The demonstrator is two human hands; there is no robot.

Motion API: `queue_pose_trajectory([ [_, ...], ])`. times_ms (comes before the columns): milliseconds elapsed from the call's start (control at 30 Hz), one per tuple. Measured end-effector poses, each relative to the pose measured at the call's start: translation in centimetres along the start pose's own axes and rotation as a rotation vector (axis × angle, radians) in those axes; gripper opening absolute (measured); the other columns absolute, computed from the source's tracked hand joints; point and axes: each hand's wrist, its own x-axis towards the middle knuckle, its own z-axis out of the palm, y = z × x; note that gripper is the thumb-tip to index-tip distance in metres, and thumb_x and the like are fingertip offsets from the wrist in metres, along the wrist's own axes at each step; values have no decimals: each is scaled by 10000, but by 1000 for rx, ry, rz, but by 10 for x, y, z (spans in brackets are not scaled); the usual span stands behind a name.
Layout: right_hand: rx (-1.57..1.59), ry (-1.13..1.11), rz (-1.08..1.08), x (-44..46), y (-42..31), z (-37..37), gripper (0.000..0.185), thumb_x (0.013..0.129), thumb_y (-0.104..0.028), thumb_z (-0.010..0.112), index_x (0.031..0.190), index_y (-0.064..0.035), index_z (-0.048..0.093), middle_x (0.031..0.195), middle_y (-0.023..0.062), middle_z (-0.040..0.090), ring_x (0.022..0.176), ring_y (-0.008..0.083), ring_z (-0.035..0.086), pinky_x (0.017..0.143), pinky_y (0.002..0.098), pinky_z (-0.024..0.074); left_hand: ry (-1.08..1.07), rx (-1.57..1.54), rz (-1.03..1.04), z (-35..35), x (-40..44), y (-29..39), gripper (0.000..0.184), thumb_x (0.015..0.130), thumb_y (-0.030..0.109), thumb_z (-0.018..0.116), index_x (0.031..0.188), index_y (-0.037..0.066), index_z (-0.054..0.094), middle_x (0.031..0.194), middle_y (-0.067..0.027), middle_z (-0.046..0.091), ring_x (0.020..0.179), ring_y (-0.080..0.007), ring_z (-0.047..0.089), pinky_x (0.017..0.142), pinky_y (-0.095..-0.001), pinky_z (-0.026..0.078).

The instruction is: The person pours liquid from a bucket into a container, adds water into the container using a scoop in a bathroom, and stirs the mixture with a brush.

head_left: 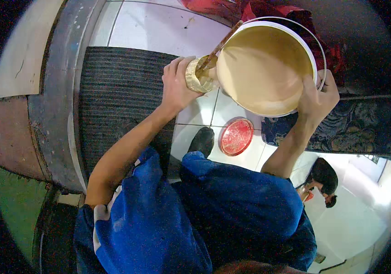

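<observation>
My left hand (177, 86) is wrapped round a small paint-smeared cup (192, 75), held beside the bucket's lip. A brown stick (223, 45) leans out of the cup's mouth toward the top right. My right hand (319, 98) grips the right rim of a white bucket (313, 55) with a thin wire handle, thumb inside the rim. The bucket tips toward the cup, and cream-coloured paint (261, 68) lies inside it, reaching the lip at the cup. Whether paint is flowing at the lip is hard to make out.
On the white tiles below the bucket lies a round red lid (236, 137). A dark ribbed mat (122, 91) is at the left, a dark patterned cloth (341, 123) at the right. Farther off, another person (324, 178) bends over. Red material (250, 7) lies behind the bucket.
</observation>
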Motion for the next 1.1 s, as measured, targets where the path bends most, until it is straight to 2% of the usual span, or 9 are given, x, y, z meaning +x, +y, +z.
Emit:
queue_pose_trajectory([
  [233,-15,-3,-70,3,4,-1,169,710,-84,651,670,-23,499,594,-27,424,575,69,357,522,247,293,18,-6,-7,-1,0,1,980,481,259,942,1346,116,504,1288,-136,510,1200,-364,468,1014,-488,387],
  [433,42,5,-57,3,1,0,168,688,-43,653,655,-55,489,572,-28,437,547,61,367,500,243,294,21,-1,-16,0,1,1,972,482,255,941,1343,115,512,1283,-137,516,1192,-363,477,1014,-487,395],
  [1100,2,28,-79,3,-6,-1,153,685,-68,647,662,-51,497,577,-19,449,536,67,366,501,247,314,59,5,46,-3,5,-9,921,500,279,936,1312,92,542,1241,-147,559,1170,-356,510,1007,-482,410],
])
